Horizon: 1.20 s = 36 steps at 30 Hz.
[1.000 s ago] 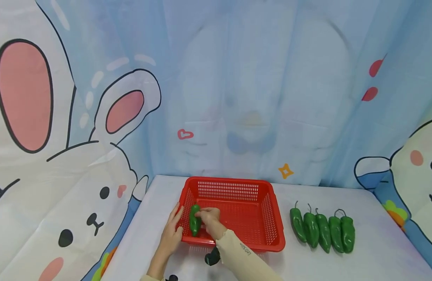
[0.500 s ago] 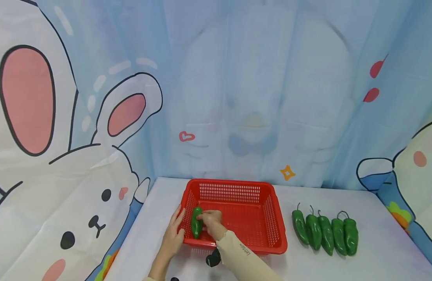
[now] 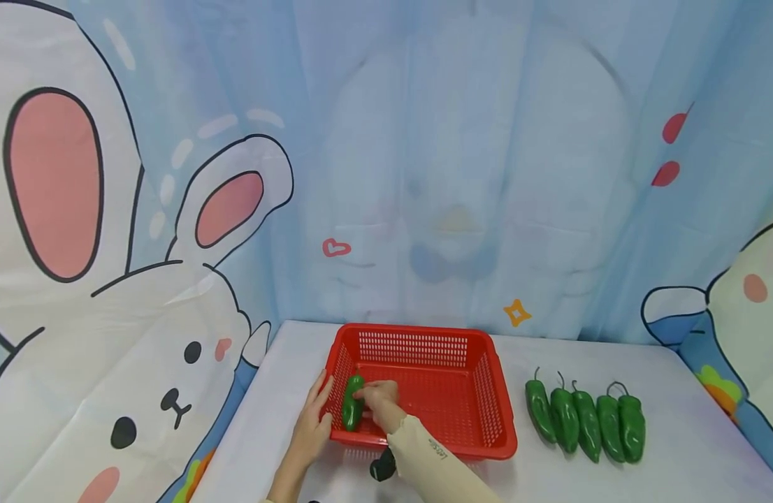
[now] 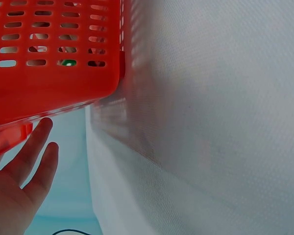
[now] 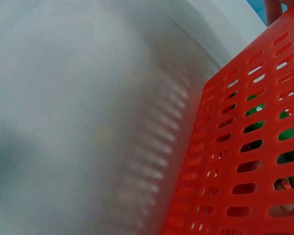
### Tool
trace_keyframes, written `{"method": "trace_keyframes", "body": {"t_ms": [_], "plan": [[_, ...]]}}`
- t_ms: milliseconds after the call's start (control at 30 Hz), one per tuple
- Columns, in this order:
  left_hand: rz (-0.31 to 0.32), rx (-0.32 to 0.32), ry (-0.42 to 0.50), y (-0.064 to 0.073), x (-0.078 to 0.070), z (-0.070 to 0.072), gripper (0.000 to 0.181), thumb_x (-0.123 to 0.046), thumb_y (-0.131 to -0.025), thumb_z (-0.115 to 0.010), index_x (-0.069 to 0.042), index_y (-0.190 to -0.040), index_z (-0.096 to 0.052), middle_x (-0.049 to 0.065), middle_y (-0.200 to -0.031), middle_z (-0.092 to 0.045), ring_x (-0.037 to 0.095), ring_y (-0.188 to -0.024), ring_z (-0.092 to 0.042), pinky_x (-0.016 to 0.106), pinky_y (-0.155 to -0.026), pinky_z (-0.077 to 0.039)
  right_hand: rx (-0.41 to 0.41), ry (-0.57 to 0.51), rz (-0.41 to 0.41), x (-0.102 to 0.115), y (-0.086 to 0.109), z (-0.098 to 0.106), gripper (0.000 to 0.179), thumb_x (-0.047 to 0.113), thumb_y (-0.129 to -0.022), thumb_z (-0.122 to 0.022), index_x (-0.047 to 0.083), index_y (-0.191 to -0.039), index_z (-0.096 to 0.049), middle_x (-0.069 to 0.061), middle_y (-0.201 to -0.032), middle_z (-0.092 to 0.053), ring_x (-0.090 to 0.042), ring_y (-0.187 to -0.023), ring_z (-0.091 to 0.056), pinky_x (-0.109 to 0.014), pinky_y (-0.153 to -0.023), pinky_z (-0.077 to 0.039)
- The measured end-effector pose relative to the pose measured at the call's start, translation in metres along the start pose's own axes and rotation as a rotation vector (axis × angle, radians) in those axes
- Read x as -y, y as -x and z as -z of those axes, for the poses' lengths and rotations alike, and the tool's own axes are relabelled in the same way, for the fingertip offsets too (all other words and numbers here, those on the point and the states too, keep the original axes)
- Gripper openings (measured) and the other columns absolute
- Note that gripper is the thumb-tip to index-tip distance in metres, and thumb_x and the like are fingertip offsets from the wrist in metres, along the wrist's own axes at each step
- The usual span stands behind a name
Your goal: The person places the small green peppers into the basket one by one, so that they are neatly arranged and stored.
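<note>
A red plastic basket (image 3: 424,449) with slotted walls stands on the white table. Inside it, along the left wall, lies a long green chili pepper (image 3: 351,412), stem end away from me. My right hand (image 3: 381,403) reaches over the front rim and holds this pepper from its right side with curled fingers; the basket wall mostly hides that grip in the right wrist view. My left hand (image 3: 311,429) rests against the left rim, fingers (image 4: 33,147) straight and spread along the outside in the left wrist view.
To the right of the basket, several more green chili peppers (image 3: 588,423) lie side by side in a row, stems pointing away. A blue curtain (image 3: 449,175) with cartoon animals hangs behind the table (image 3: 663,391). A small black object (image 3: 383,464) sits by my right wrist.
The whole head view has shifted slightly, so everything sits a little lower. The pepper's stem now shows above its top end. Both hands keep about the same place on the basket and pepper.
</note>
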<state>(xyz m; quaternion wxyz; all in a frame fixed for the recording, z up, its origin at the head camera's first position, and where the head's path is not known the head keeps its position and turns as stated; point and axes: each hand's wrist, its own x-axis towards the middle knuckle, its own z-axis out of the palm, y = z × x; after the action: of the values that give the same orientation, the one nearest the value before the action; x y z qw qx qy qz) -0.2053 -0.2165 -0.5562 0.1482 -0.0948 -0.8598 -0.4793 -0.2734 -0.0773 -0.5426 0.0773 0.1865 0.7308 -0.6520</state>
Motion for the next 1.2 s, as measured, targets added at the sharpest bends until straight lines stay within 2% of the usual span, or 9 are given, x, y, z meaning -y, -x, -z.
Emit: {"method": "trace_keyframes", "body": {"t_ms": [200,400,600,833,1000,1200], "plan": [[0.006,-0.005,-0.004,0.001,0.001,0.000,0.065,0.007,-0.085,-0.047,0.000,-0.149,-0.040,0.013,-0.161,-0.025,0.034,-0.146,-0.024,0.055,-0.114,-0.023,-0.017,0.012,0.009,-0.001,0.001,-0.002,0.025,-0.005,-0.075,-0.075,-0.008,-0.100,-0.071,-0.018,-0.095,-0.070,-0.028,-0.083,-0.068,-0.040,-0.061,-0.060],[0.021,-0.005,-0.016,0.003,-0.001,0.002,0.065,0.006,-0.084,-0.048,0.001,-0.148,-0.041,0.014,-0.160,-0.026,0.036,-0.145,-0.026,0.057,-0.112,-0.025,-0.025,0.019,0.023,0.000,0.006,-0.003,0.028,-0.006,-0.074,-0.075,-0.010,-0.101,-0.072,-0.019,-0.095,-0.070,-0.028,-0.082,-0.069,-0.040,-0.061,-0.060],[0.026,-0.010,-0.016,0.003,-0.003,0.003,0.065,0.006,-0.084,-0.048,0.000,-0.149,-0.040,0.012,-0.161,-0.026,0.035,-0.146,-0.026,0.056,-0.113,-0.025,-0.020,0.028,0.040,0.001,0.006,-0.003,0.026,-0.007,-0.074,-0.075,-0.010,-0.100,-0.072,-0.020,-0.096,-0.070,-0.030,-0.085,-0.069,-0.041,-0.066,-0.060],[0.017,-0.004,-0.011,-0.001,-0.003,0.000,0.065,0.005,-0.084,-0.047,0.001,-0.149,-0.040,0.014,-0.160,-0.026,0.036,-0.146,-0.025,0.057,-0.112,-0.026,-0.009,0.048,0.062,0.002,0.003,0.002,0.018,-0.005,-0.073,-0.076,-0.009,-0.090,-0.072,-0.016,-0.086,-0.069,-0.028,-0.077,-0.070,-0.041,-0.063,-0.060],[0.046,0.007,-0.018,0.000,-0.001,0.002,0.066,0.004,-0.084,-0.047,-0.001,-0.150,-0.039,0.012,-0.161,-0.024,0.035,-0.146,-0.025,0.057,-0.112,-0.025,0.011,0.028,0.070,0.001,0.005,0.002,0.018,-0.005,-0.074,-0.074,-0.009,-0.092,-0.071,-0.015,-0.088,-0.069,-0.024,-0.078,-0.067,-0.042,-0.067,-0.060],[0.050,0.009,-0.030,0.000,-0.001,0.002,0.066,0.005,-0.084,-0.047,-0.002,-0.150,-0.039,0.012,-0.161,-0.025,0.035,-0.146,-0.024,0.058,-0.112,-0.026,0.016,0.001,0.119,0.003,0.008,0.011,0.019,-0.006,-0.073,-0.074,-0.009,-0.092,-0.070,-0.009,-0.078,-0.064,-0.020,-0.068,-0.061,-0.040,-0.061,-0.059]]}}
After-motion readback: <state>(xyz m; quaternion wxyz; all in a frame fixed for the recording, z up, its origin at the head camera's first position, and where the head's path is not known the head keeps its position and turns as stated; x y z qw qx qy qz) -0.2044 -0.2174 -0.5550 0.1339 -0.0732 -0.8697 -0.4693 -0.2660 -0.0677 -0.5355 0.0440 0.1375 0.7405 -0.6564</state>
